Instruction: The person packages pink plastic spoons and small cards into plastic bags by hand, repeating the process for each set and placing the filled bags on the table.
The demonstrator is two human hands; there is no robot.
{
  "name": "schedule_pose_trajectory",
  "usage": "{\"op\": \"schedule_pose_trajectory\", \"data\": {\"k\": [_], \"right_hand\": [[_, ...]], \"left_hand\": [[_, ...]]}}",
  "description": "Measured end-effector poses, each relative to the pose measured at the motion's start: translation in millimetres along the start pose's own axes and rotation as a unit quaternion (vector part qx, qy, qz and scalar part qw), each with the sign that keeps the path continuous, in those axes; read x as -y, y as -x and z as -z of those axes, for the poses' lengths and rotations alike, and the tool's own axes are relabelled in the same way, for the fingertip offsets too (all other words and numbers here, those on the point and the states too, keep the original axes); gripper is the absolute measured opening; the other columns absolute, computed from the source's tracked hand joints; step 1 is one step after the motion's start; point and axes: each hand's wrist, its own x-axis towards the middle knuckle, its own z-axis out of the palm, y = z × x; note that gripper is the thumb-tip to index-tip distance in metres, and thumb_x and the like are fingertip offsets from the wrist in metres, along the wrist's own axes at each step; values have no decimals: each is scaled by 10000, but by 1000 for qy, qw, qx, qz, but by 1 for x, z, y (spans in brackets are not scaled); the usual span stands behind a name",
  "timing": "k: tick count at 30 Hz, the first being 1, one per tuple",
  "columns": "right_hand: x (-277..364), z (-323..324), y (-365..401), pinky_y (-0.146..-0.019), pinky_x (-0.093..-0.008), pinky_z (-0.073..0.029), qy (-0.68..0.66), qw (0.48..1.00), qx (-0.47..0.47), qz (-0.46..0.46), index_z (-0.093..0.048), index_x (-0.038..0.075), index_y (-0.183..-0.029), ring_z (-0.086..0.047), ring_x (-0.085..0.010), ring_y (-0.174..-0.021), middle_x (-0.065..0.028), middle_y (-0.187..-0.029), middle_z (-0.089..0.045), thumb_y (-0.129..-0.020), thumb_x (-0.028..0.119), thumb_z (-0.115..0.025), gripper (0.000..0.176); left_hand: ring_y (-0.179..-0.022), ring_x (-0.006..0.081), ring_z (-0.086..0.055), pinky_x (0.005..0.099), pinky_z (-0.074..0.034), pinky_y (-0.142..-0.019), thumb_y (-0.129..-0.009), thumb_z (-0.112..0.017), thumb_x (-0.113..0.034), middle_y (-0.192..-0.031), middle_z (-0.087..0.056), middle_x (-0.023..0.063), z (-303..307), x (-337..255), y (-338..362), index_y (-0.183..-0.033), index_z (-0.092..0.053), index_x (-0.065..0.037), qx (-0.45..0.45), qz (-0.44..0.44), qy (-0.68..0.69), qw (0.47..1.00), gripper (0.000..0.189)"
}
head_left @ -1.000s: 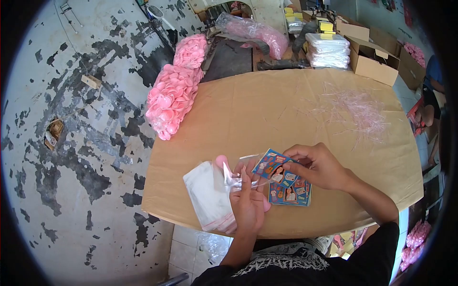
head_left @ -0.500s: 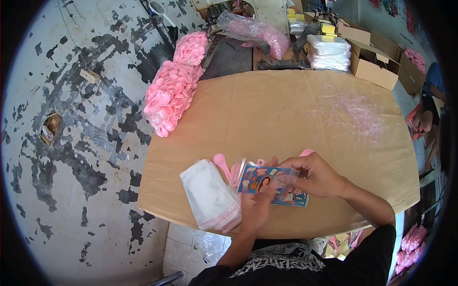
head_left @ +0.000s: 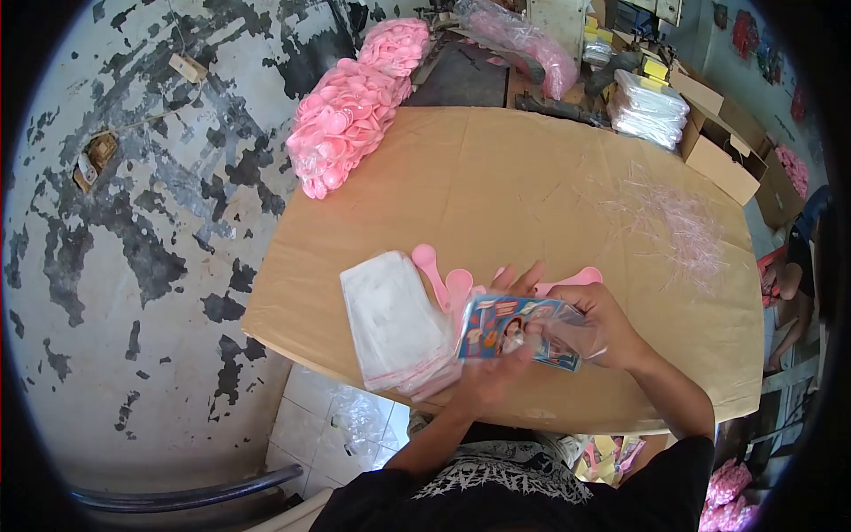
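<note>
A clear plastic bag with a blue printed card (head_left: 486,324) in it is between my hands, just over the table's near side. My left hand (head_left: 496,372) grips it, thumb across the front and fingertips showing past the far edge. At the bag's right end, my right hand (head_left: 613,330) is closed on the loose plastic. More printed cards (head_left: 567,362) lie partly hidden underneath. To the left rests a stack of clear plastic bags (head_left: 394,310). Pink spoons (head_left: 427,264) lie just beyond the hands, another pink spoon (head_left: 581,278) by the right hand.
A large bag of pink spoons (head_left: 341,124) stands at the table's far left. Thin clear plastic strips (head_left: 687,226) are scattered on the right. Behind are stacked plastic packs (head_left: 647,106) and an open cardboard box (head_left: 722,155). Another person (head_left: 798,266) sits at far right.
The view has shifted and tilted. The bagged card has turned a little and sits lower over the card pile, and my right hand has moved closer round the bag's right end.
</note>
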Motion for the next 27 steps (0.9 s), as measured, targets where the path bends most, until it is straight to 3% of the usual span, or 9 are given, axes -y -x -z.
{"op": "schedule_pose_trajectory", "data": {"k": [1,3,6,8,11,14,20,23,27], "right_hand": [[-10,2,-1,-583,-227,-453,17,999,18,29,-651,26,-900,-537,-37,-662,31,-742,-599,-893,141,-699,125],[-25,9,-2,-579,-231,-452,70,990,73,98,-664,41,-929,-534,-47,-633,29,-712,-585,-884,174,-714,149],[-26,31,-12,-594,-261,-466,126,974,109,154,-688,63,-959,-551,-75,-625,10,-711,-601,-859,183,-731,162],[-16,45,-18,-621,-291,-483,91,989,37,115,-693,73,-946,-580,-110,-664,-18,-742,-615,-836,190,-740,168],[-24,65,-26,-752,-344,-491,498,837,-45,223,-701,76,-965,-601,-201,-858,-76,-884,-626,-829,195,-715,181],[-43,65,-27,-886,-389,-456,549,820,4,163,-663,59,-1020,-532,-279,-1024,-91,-1054,-584,-727,19,-697,298],[-25,67,-23,-908,-389,-416,595,798,-10,93,-643,102,-1105,-519,-270,-1063,-83,-1038,-590,-803,231,-719,336],[-32,69,-22,-913,-384,-408,623,763,-40,171,-605,110,-1152,-540,-266,-1052,-98,-1075,-593,-842,201,-678,332],[-40,72,-28,-932,-398,-439,555,831,-15,42,-600,79,-1146,-559,-270,-1090,-92,-1173,-581,-833,93,-656,318]], "left_hand": [[-1392,301,-335,463,-262,-1141,-957,-548,-168,-1489,-347,206,5,4,1,-1488,-217,-62,26,-27,-58,998,634],[-1305,260,-429,430,-340,-1071,-892,-622,-61,-1374,-463,142,20,17,25,-1384,-357,-82,8,73,-17,997,559],[-1181,224,-549,372,-461,-971,-877,-639,-3,-1231,-577,87,20,23,15,-1213,-530,-51,-26,-95,73,992,357],[-1213,251,-530,432,-436,-1010,-872,-638,-8,-1260,-567,113,16,8,5,-1203,-516,-63,-117,-109,141,977,358],[-1259,307,-494,529,-379,-1065,-867,-629,-11,-1295,-554,153,15,-1,-3,-1222,-485,-72,-195,-132,151,960,388],[-1285,387,-457,572,-311,-1103,-882,-605,-30,-1310,-545,187,22,8,-2,-1246,-467,-76,-148,-146,78,975,392],[-1256,401,-485,581,-299,-1106,-894,-604,-64,-1252,-588,184,23,8,-3,-1226,-491,-89,-142,-135,85,977,352],[-1275,367,-459,549,-292,-1112,-916,-564,-172,-1298,-545,217,22,8,-2,-1219,-470,-120,-145,-128,51,980,323],[-1251,406,-487,589,-287,-1106,-915,-586,-72,-1230,-601,180,22,5,-1,-1210,-501,-98,-164,-121,89,975,308]]}}
